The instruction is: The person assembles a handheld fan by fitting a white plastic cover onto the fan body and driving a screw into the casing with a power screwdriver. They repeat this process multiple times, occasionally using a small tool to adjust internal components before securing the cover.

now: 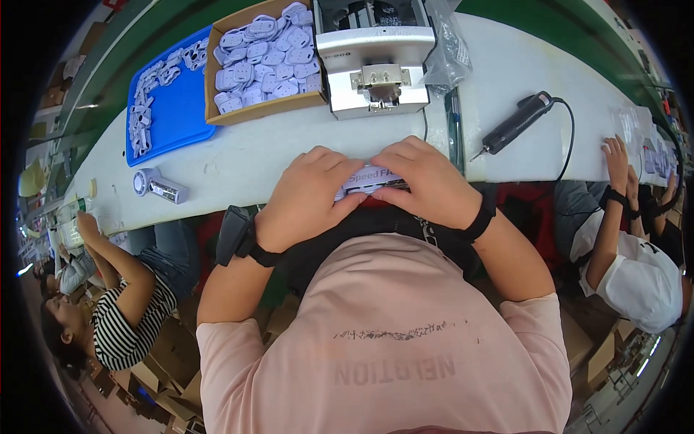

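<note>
At the near table edge, in front of my body, both hands grip a light-purple plastic housing (pixel 367 176) with dark print on its upper face. My left hand (pixel 307 189) closes round its left end, thumb along the near side. Round the right end wraps my right hand (pixel 423 184), its thumb also on the near side. A dark gap shows along the housing's near edge, between the thumbs; the fingers hide both ends. Left of my left hand lies a small light-purple handheld fan (pixel 160 186) with its handle open, showing a shiny inside.
A silver machine (pixel 379 69) stands beyond my hands. Left of it are a cardboard box (pixel 217 94) of purple shells and a blue tray (pixel 173 108) with small parts. A black electric screwdriver (pixel 517 123) with a cord lies at right. People work on both sides.
</note>
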Motion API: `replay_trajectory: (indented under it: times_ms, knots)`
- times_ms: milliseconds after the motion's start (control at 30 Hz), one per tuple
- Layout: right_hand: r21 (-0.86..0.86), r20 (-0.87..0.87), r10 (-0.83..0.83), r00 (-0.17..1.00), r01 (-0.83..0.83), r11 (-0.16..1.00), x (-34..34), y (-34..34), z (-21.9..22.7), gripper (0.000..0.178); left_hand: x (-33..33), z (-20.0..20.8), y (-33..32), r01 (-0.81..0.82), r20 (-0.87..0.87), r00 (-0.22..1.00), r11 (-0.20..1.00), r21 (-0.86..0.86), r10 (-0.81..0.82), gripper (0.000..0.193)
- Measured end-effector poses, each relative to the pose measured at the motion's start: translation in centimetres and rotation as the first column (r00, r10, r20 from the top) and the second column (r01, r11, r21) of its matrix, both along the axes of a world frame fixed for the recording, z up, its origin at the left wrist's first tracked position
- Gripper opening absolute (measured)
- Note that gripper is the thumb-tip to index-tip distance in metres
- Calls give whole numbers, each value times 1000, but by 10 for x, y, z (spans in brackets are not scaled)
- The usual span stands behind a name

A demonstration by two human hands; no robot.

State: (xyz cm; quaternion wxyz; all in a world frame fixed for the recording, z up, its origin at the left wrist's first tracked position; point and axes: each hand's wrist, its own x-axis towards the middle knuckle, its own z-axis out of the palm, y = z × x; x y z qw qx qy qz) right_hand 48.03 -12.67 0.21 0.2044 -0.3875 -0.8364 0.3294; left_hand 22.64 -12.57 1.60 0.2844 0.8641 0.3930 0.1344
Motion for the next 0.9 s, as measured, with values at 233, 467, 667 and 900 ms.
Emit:
replay_trajectory:
  times_ms: [233,467,667,900]
  knots:
    - [-61,81,50,996,-45,997,1,9,3,39,1,0,5,12,0,1000,1000,-13,-12,37]
    - [36,54,20,998,-22,999,-4,-2,-2,41,8,4,-2,37,-98,995,992,117,-26,37]
    - [182,132,-44,990,20,983,-9,-7,-6,43,10,-4,-1,56,-114,993,980,192,-35,39]
    - [47,24,-21,999,20,999,-7,5,-5,43,2,19,1,-67,-83,992,948,312,97,54]
